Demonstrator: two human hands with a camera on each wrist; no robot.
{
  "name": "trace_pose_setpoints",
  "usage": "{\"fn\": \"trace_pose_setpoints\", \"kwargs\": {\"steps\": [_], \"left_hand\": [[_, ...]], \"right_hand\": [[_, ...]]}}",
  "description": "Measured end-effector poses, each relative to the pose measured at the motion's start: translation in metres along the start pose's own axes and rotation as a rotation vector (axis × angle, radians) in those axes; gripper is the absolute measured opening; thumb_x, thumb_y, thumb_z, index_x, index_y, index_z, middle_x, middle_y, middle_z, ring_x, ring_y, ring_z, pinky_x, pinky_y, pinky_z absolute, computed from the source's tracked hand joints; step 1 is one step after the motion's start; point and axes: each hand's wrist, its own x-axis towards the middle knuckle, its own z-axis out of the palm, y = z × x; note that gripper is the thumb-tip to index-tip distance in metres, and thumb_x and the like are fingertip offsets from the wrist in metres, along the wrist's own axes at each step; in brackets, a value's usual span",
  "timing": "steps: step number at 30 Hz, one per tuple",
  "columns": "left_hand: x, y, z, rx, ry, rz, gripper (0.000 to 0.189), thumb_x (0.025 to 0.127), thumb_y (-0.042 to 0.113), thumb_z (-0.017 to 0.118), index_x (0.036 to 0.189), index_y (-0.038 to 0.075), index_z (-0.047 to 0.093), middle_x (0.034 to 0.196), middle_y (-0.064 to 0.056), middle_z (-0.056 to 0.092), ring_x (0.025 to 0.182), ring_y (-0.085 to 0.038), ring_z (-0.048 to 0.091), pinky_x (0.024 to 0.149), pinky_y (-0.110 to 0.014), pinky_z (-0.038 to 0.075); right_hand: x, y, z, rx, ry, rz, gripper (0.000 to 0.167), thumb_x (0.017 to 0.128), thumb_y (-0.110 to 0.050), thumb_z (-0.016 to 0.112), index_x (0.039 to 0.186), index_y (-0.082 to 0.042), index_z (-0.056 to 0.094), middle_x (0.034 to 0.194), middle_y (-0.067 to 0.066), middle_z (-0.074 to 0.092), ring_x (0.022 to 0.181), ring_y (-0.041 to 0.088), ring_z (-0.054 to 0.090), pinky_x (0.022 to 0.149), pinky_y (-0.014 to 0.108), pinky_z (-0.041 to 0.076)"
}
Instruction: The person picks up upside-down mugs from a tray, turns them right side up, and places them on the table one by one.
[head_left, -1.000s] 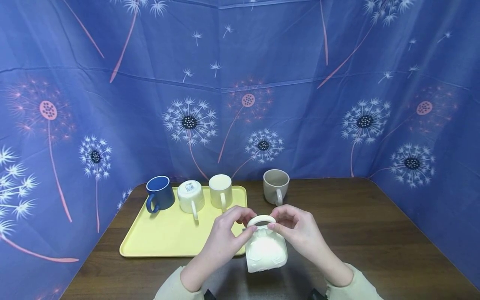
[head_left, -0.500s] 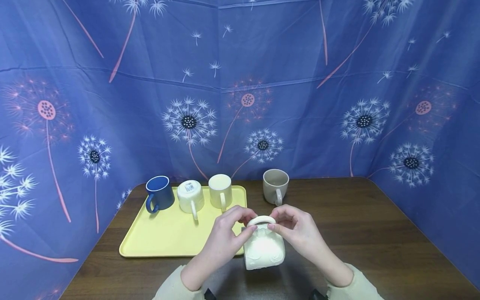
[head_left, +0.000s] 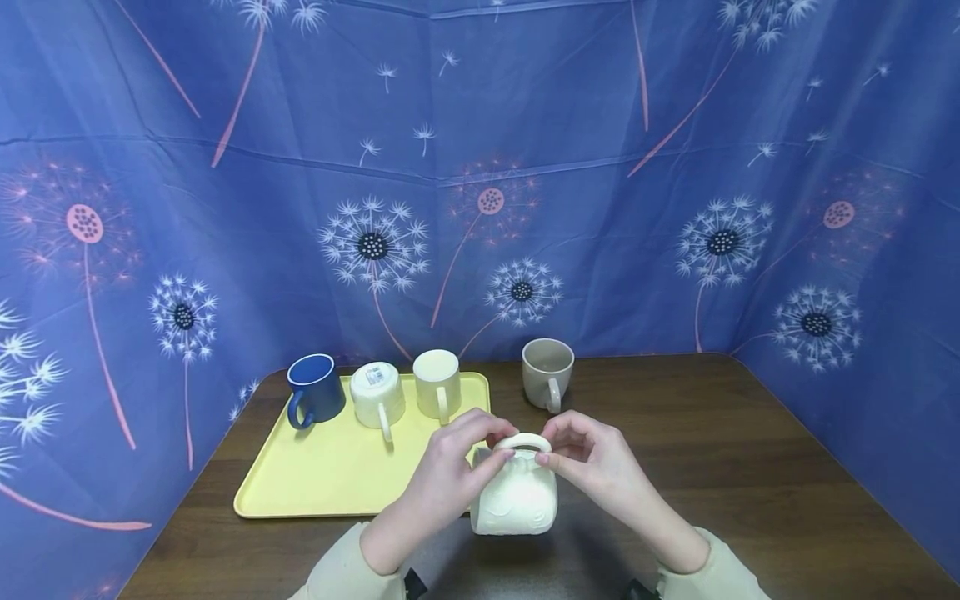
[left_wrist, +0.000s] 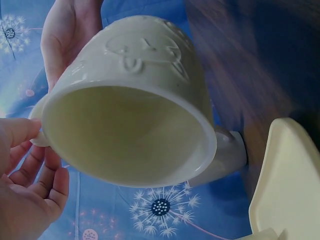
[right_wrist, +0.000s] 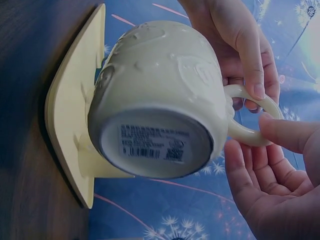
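Note:
A cream mug [head_left: 517, 498] with raised relief patterns hangs on its side above the table, its handle uppermost. My left hand [head_left: 453, 467] pinches one end of the handle between thumb and fingers. At the handle's other end, my right hand [head_left: 596, 458] pinches it the same way. The mug's open mouth [left_wrist: 130, 137] faces the left wrist camera, showing a bare inside. Its base, with a printed barcode label [right_wrist: 155, 143], faces the right wrist camera.
On the yellow tray [head_left: 315, 483] stand a blue mug [head_left: 318, 392], an upside-down white mug [head_left: 377, 398] and an upright cream mug [head_left: 437, 387]. A grey mug [head_left: 546, 375] stands behind my hands on the wooden table [head_left: 750, 467]. A blue patterned cloth [head_left: 615, 250] hangs behind.
The mug has swung leftward under its handle, bringing its body closer to my left hand. Both hands keep their pinch on the handle. The head view has shifted slightly.

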Motion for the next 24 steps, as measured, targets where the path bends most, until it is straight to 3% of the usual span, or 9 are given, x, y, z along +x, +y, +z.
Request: {"fn": "trace_pose_setpoints", "kwargs": {"steps": [5, 14, 24], "left_hand": [[0.002, 0.001, -0.003, 0.012, -0.023, 0.052, 0.017, 0.082, 0.006, 0.072, 0.097, 0.010, 0.066, 0.088, 0.003, 0.063, 0.082, -0.006, 0.057, 0.068, -0.027, 0.053], [0.003, -0.003, -0.007, 0.039, -0.051, 0.140, 0.017, 0.082, 0.007, 0.071, 0.098, 0.011, 0.067, 0.094, 0.002, 0.065, 0.085, -0.007, 0.060, 0.075, -0.015, 0.049], [0.005, -0.009, -0.011, 0.122, -0.046, 0.249, 0.023, 0.078, 0.003, 0.073, 0.099, 0.012, 0.070, 0.095, 0.002, 0.067, 0.089, -0.011, 0.060, 0.080, -0.018, 0.047]], "right_hand": [[-0.001, -0.001, -0.001, 0.001, -0.038, -0.028, 0.021, 0.076, -0.005, 0.076, 0.091, -0.006, 0.061, 0.087, 0.007, 0.065, 0.073, 0.011, 0.066, 0.065, 0.028, 0.055], [-0.001, -0.003, -0.005, -0.006, -0.156, -0.070, 0.020, 0.080, -0.011, 0.074, 0.095, -0.006, 0.062, 0.089, 0.010, 0.066, 0.075, 0.010, 0.066, 0.067, 0.029, 0.056], [0.002, -0.007, -0.010, 0.022, -0.235, -0.047, 0.019, 0.082, -0.010, 0.071, 0.098, -0.004, 0.062, 0.090, 0.009, 0.066, 0.080, 0.011, 0.065, 0.068, 0.029, 0.056]]}}
